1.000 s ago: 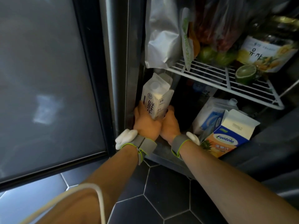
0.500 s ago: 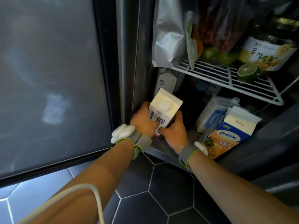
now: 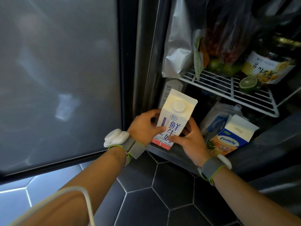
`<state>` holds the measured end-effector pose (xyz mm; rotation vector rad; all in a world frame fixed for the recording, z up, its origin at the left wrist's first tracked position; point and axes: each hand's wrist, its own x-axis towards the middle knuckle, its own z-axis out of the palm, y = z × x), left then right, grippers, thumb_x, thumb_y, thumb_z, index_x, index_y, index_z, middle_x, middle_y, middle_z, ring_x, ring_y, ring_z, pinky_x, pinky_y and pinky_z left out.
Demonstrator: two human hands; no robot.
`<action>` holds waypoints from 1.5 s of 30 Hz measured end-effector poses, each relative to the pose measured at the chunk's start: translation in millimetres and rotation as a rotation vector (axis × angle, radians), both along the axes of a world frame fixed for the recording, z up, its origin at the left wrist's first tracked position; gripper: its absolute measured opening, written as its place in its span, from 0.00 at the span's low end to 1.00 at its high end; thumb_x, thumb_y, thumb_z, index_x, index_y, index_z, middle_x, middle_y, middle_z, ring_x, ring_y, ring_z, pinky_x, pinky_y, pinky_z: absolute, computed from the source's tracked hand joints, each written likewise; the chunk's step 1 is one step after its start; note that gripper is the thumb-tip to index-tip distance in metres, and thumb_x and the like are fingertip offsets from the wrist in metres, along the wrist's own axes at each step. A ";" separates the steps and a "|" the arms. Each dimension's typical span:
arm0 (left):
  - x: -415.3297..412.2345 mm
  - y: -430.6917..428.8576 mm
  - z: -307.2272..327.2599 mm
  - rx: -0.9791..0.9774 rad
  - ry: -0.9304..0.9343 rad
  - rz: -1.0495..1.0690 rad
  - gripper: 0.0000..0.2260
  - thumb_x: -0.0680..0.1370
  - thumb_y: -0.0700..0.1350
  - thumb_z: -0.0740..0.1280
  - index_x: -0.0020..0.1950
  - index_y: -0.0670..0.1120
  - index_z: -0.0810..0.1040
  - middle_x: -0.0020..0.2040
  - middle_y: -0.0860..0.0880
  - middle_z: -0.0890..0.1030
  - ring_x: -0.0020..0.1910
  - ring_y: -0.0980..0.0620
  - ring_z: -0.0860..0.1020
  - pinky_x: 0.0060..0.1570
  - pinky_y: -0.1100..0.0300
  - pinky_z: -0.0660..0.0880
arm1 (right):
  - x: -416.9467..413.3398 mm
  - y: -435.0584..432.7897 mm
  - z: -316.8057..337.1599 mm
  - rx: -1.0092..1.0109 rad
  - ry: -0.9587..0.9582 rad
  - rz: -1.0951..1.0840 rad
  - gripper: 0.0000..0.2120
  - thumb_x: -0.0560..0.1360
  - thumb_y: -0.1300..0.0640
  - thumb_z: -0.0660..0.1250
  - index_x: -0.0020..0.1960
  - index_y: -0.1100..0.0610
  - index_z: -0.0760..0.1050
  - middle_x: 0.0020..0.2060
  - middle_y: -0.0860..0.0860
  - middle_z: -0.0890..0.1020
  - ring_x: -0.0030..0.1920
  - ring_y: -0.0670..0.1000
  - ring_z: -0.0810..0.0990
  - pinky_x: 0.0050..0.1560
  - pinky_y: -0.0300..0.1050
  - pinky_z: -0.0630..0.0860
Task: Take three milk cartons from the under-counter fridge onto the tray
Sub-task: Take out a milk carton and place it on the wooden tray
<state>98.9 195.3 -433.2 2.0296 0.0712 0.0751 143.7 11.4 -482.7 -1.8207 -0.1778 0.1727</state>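
A white milk carton (image 3: 175, 116) with blue characters and a round cap is tilted towards me at the front lip of the open under-counter fridge. My left hand (image 3: 144, 126) grips its left side and my right hand (image 3: 189, 139) grips its lower right side. Behind it, on the bottom level at the far left, stands another white milk carton (image 3: 170, 88), partly hidden. No tray is in view.
An orange and blue Fentele juice carton (image 3: 231, 137) leans at the bottom right, with a blue and white carton (image 3: 216, 121) behind it. The wire shelf (image 3: 228, 90) above holds bags, limes and a jar. The open glass door (image 3: 57, 79) stands at left. Below lies dark hexagon tile floor (image 3: 154, 193).
Both hands have drawn the milk carton out from the fridge's bottom left corner towards me and tilted its top forward. A second carton behind it has come into sight.
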 end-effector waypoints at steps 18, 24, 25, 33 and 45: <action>-167.5 31.6 261.0 -0.291 0.212 0.041 0.21 0.73 0.44 0.71 0.65 0.56 0.79 0.53 0.57 0.86 0.49 0.53 0.85 0.51 0.56 0.82 | -149.1 17.2 295.9 -0.165 0.223 0.208 0.32 0.61 0.60 0.81 0.60 0.43 0.74 0.55 0.47 0.86 0.56 0.46 0.85 0.61 0.54 0.81; -219.3 47.1 384.0 -0.428 0.180 0.115 0.19 0.75 0.46 0.72 0.65 0.60 0.79 0.60 0.55 0.83 0.55 0.48 0.83 0.54 0.46 0.82 | -187.1 33.3 432.6 -0.212 0.224 0.304 0.33 0.64 0.61 0.82 0.65 0.54 0.74 0.57 0.51 0.85 0.59 0.52 0.84 0.60 0.55 0.81; -224.1 52.1 404.6 -0.459 0.173 0.119 0.20 0.75 0.47 0.72 0.66 0.59 0.79 0.62 0.55 0.82 0.58 0.47 0.82 0.57 0.44 0.80 | -189.6 38.6 454.8 -0.213 0.221 0.318 0.32 0.64 0.62 0.82 0.65 0.55 0.74 0.57 0.51 0.86 0.58 0.51 0.85 0.59 0.54 0.82; -242.1 109.3 562.6 -0.631 0.083 0.159 0.21 0.75 0.51 0.71 0.68 0.57 0.77 0.62 0.52 0.84 0.61 0.47 0.82 0.58 0.43 0.80 | -192.2 107.3 621.2 -0.173 0.135 0.415 0.33 0.62 0.53 0.82 0.64 0.52 0.75 0.55 0.45 0.86 0.54 0.46 0.86 0.54 0.42 0.83; -198.1 218.8 700.9 -0.580 0.019 0.117 0.26 0.77 0.44 0.71 0.74 0.54 0.71 0.61 0.48 0.84 0.59 0.49 0.83 0.52 0.56 0.82 | -147.3 210.7 762.2 0.024 0.114 0.448 0.26 0.69 0.56 0.79 0.63 0.43 0.74 0.54 0.50 0.87 0.52 0.53 0.88 0.50 0.55 0.85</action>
